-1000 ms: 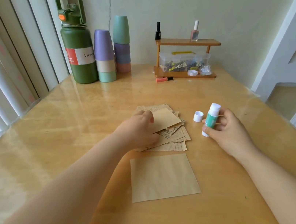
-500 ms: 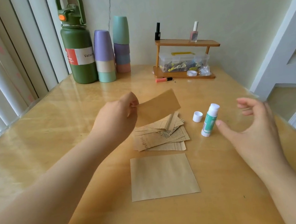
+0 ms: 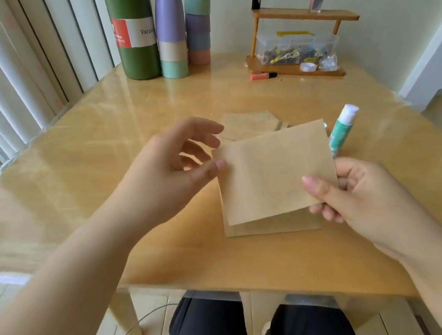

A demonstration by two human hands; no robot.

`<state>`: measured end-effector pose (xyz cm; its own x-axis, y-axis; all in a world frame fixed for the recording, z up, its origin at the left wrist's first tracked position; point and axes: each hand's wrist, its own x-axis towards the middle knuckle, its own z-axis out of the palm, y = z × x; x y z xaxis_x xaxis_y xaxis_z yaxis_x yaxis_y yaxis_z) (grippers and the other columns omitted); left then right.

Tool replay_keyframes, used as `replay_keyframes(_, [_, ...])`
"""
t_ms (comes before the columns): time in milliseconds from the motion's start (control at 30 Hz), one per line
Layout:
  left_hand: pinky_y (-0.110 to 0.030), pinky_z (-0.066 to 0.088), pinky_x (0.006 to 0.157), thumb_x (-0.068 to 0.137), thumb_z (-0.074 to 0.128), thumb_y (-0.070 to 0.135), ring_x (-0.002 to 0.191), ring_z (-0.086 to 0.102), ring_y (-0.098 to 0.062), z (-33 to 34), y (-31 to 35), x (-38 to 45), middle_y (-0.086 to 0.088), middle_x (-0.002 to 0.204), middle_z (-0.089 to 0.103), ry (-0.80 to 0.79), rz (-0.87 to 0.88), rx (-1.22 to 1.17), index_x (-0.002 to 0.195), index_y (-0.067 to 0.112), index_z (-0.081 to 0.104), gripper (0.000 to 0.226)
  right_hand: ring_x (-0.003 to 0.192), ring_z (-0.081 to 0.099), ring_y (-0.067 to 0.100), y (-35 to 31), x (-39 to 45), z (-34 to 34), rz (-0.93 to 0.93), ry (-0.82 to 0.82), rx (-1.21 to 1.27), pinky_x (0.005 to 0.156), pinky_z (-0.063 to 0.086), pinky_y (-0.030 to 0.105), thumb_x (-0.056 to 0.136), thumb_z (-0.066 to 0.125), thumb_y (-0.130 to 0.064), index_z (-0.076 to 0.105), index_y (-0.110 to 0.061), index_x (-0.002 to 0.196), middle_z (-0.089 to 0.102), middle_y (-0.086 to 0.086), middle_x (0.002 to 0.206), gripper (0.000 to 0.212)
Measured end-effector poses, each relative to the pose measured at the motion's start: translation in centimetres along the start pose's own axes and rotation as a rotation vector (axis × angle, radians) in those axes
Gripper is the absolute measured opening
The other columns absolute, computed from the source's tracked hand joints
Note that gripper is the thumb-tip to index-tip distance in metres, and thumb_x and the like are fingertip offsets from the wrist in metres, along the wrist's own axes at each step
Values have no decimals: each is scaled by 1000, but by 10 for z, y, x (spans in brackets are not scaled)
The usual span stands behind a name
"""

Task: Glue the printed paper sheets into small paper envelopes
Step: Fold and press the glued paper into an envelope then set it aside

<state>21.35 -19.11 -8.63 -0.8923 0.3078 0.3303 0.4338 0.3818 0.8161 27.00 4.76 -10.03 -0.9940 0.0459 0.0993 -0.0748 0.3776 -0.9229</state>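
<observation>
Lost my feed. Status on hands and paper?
Right hand pinching brown sheet; left hand at its edge, grip unclear. Glue stick standing uncapped behind. Nothing blocking.

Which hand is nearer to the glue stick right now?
The right hand. It sits just below the glue stick, pinching the brown paper sheet. The left hand is across that sheet, at its far edge.

The sheet (image 3: 272,171) I'm pinching hides most of the envelope (image 3: 274,225) under my fingers and the pile (image 3: 248,124) beyond them; the bottle's (image 3: 133,31) top is cropped.
</observation>
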Motion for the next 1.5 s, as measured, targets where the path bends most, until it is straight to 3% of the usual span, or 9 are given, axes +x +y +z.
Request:
replay_keyframes(167, [-9,40,74,81,63,30,88,55,-2,1,-24,-43,19,91,57,49,79,265,92,34,64,12,47,46,6,16,-5,-2,85,176,26,47,41,15,82,64,-33,68,-19,83,61,-2,53,15])
replay_keyframes(433, [-2,34,69,84,49,34,74,47,3,16,-39,-73,14,88,56,-49,113,349,87,23,69,23,47,46,6,25,-11,15,77,215,-45,47,41,17,71,64,-48,68,-16,76,60,-1,52,33])
replay_keyframes(500, [-5,36,68,85,48,31,73,46,0,19,-40,-74,11,86,57,-49,142,374,85,20,70,24,47,48,6,23,-11,16,73,210,-62,47,41,16,71,64,-48,68,-18,74,61,-1,52,31])
replay_keyframes(600, [-28,44,64,86,49,26,73,52,-18,22,-41,-76,6,84,59,-26,220,476,82,15,70,24,47,47,7,22,-11,19,63,199,-94,47,40,17,72,65,-47,67,-14,73,61,0,52,33])
replay_keyframes(667, [-36,46,59,86,49,24,72,52,-21,22,-42,-76,4,84,59,-11,241,503,82,14,70,23,46,46,7,22,-10,19,60,195,-104,47,40,18,72,65,-46,66,-13,72,60,1,51,34])
replay_keyframes(867, [-39,46,59,87,51,23,72,52,-24,22,-45,-76,2,84,60,-15,259,524,80,12,70,23,46,48,7,24,-8,21,51,180,-84,49,42,22,69,65,-51,69,-30,80,61,0,52,24])
replay_keyframes(1033, [-39,46,61,88,50,22,73,53,-25,23,-45,-75,1,84,61,-9,265,526,81,11,71,25,47,50,11,25,-8,22,35,167,-109,47,41,19,70,66,-56,68,-29,81,64,1,56,30])
replay_keyframes(1500, [-39,45,62,88,51,21,74,54,-25,23,-47,-75,1,84,60,-2,296,545,83,13,72,23,44,46,10,27,-9,23,28,156,-126,48,40,29,72,64,-50,68,-28,81,64,1,54,24])
